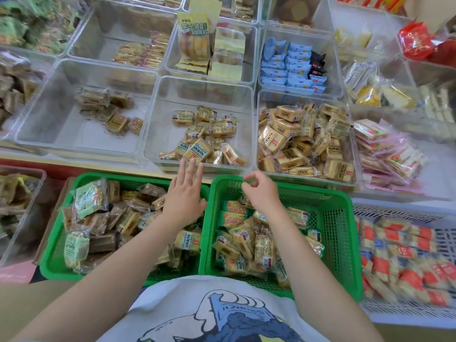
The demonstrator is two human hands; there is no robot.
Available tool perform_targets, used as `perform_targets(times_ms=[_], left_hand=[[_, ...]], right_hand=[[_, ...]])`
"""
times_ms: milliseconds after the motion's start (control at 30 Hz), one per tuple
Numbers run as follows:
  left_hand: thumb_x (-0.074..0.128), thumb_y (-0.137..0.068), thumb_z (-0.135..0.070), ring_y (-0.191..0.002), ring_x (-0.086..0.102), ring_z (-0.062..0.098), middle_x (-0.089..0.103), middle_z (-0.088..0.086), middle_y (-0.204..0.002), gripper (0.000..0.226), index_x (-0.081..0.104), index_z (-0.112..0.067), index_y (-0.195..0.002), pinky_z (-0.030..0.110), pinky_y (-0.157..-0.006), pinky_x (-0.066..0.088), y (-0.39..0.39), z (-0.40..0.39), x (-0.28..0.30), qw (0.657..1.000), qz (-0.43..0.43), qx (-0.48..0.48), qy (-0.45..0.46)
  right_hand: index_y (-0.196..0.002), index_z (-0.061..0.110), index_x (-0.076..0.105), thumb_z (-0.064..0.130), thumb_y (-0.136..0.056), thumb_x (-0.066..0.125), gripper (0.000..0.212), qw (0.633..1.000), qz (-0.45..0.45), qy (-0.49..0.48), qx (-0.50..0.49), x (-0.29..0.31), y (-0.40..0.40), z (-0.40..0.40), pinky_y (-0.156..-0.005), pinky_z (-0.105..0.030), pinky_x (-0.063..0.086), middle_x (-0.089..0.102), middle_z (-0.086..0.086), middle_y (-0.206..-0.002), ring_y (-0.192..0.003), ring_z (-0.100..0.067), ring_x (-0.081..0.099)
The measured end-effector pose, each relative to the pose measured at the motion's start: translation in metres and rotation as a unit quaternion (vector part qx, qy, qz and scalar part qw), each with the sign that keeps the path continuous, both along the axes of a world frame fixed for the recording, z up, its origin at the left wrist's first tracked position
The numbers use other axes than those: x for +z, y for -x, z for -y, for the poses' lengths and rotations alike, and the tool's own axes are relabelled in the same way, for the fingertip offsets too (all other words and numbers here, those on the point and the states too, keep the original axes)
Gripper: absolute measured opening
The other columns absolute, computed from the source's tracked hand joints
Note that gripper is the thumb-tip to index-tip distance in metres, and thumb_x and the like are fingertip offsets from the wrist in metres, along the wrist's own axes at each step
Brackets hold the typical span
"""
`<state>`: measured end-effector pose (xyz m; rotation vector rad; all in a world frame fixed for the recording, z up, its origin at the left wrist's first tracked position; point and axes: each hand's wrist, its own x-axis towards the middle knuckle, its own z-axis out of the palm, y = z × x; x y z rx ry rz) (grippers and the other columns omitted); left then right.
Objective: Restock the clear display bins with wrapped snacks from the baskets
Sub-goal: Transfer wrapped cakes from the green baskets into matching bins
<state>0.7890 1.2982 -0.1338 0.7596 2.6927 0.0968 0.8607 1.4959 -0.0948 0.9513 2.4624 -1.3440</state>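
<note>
While the left hand (183, 193) hovered flat and empty near the middle bin (158, 114), the right hand (261, 193) curled loosely over the right basket (345, 218) of wrapped snacks (244, 240), its grip holding nothing visible. Since both baskets held similar yellow packs, a careless grab risked landing the wrong kind in that half-empty bin.

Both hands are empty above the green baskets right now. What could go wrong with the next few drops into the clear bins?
Mixing: the left basket holds several snack kinds, so a wrong one could land in the middle bin. Overflow: the right bin looks nearly full. The left hand and right hand hold nothing.
</note>
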Motion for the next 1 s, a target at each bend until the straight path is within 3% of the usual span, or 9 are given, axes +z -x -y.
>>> perform_targets(times_ms=[100, 200, 300, 433, 567, 733, 833, 933, 1000], left_hand=[[0.048, -0.097, -0.036, -0.147, -0.031, 0.030, -0.030, 0.008, -0.161, 0.094, -0.028, -0.017, -0.151, 0.045, -0.123, 0.003, -0.005, -0.003, -0.005, 1.000, -0.006, 0.017, -0.006], [0.048, -0.097, -0.035, -0.146, -0.032, 0.030, -0.030, 0.009, -0.161, 0.094, -0.026, -0.016, -0.152, 0.046, -0.123, 0.007, -0.006, -0.007, -0.004, 1.000, -0.006, 0.025, -0.006], [0.050, -0.095, -0.035, -0.148, -0.029, 0.031, -0.028, 0.010, -0.162, 0.094, -0.020, -0.015, -0.156, 0.046, -0.122, 0.019, -0.006, -0.007, -0.005, 1.000, -0.012, 0.023, -0.002], [0.052, -0.095, -0.035, -0.148, -0.029, 0.031, -0.029, 0.009, -0.162, 0.096, -0.020, -0.015, -0.156, 0.045, -0.119, 0.025, -0.005, -0.006, -0.005, 1.000, -0.014, 0.021, 0.003], [0.052, -0.095, -0.036, -0.149, -0.028, 0.032, -0.029, 0.010, -0.162, 0.096, -0.017, -0.014, -0.157, 0.046, -0.119, 0.026, -0.006, -0.006, -0.001, 1.000, -0.007, 0.018, 0.009], [0.052, -0.100, -0.035, -0.154, -0.003, 0.028, 0.000, 0.008, -0.168, 0.065, 0.025, -0.019, -0.156, 0.045, -0.123, 0.014, -0.014, -0.008, 0.019, 0.989, 0.070, 0.049, -0.125], [0.051, -0.102, -0.037, -0.121, 0.055, 0.022, 0.047, 0.005, -0.144, 0.051, 0.039, -0.023, -0.148, 0.035, -0.097, 0.051, -0.028, -0.010, 0.028, 0.938, 0.212, 0.132, -0.240], [0.060, -0.099, -0.033, -0.096, 0.070, 0.020, 0.066, 0.004, -0.117, 0.052, 0.040, -0.025, -0.146, 0.039, -0.083, 0.061, -0.034, -0.009, 0.032, 0.784, 0.408, 0.297, -0.361], [0.069, -0.093, -0.021, -0.096, 0.072, 0.020, 0.068, 0.006, -0.113, 0.057, 0.043, -0.027, -0.143, 0.041, -0.083, 0.061, -0.032, -0.007, 0.033, 0.762, 0.404, 0.320, -0.392]], right_hand=[[-0.121, 0.021, 0.062, 0.036, -0.095, 0.064, 0.030, 0.959, 0.203, -0.040, 0.193, -0.029, -0.031, 0.009, -0.078, -0.033, 0.053, 0.062, 0.005, -0.110, -0.094, -0.017, 0.064], [-0.140, 0.027, 0.051, 0.050, -0.090, 0.068, 0.058, 0.893, 0.296, -0.107, 0.321, -0.047, -0.049, 0.022, -0.081, -0.037, 0.056, 0.065, -0.002, -0.119, -0.099, -0.021, 0.064], [-0.137, 0.027, 0.053, 0.040, -0.090, 0.068, 0.051, 0.884, 0.283, -0.145, 0.342, -0.049, -0.050, 0.026, -0.072, -0.034, 0.055, 0.067, 0.000, -0.115, -0.094, -0.021, 0.065], [-0.103, 0.021, 0.065, 0.025, -0.095, 0.059, 0.011, 0.931, 0.204, -0.118, 0.278, -0.041, -0.046, 0.017, -0.051, -0.025, 0.039, 0.064, 0.005, -0.088, -0.064, -0.010, 0.053], [-0.095, 0.023, 0.064, 0.024, -0.099, 0.057, 0.008, 0.955, 0.172, -0.086, 0.225, -0.035, -0.046, 0.006, -0.051, -0.026, 0.041, 0.063, 0.004, -0.083, -0.056, -0.012, 0.049], [-0.098, 0.025, 0.062, 0.018, -0.101, 0.057, 0.009, 0.987, 0.055, 0.110, 0.103, -0.018, -0.048, -0.002, -0.064, -0.023, 0.053, 0.068, 0.003, -0.100, -0.081, -0.011, 0.068], [-0.100, 0.022, 0.062, 0.014, -0.100, 0.058, 0.009, 0.980, -0.011, 0.194, 0.050, -0.011, -0.043, -0.003, -0.082, -0.032, 0.058, 0.072, 0.006, -0.105, -0.093, -0.007, 0.070], [-0.101, 0.017, 0.063, 0.009, -0.098, 0.060, 0.009, 0.973, -0.033, 0.226, 0.032, -0.011, -0.038, -0.001, -0.089, -0.037, 0.057, 0.072, 0.005, -0.104, -0.094, -0.007, 0.071], [-0.100, 0.017, 0.064, 0.012, -0.096, 0.062, 0.006, 0.965, -0.035, 0.260, 0.014, -0.012, -0.036, 0.001, -0.090, -0.040, 0.055, 0.072, 0.001, -0.105, -0.100, -0.015, 0.071]])
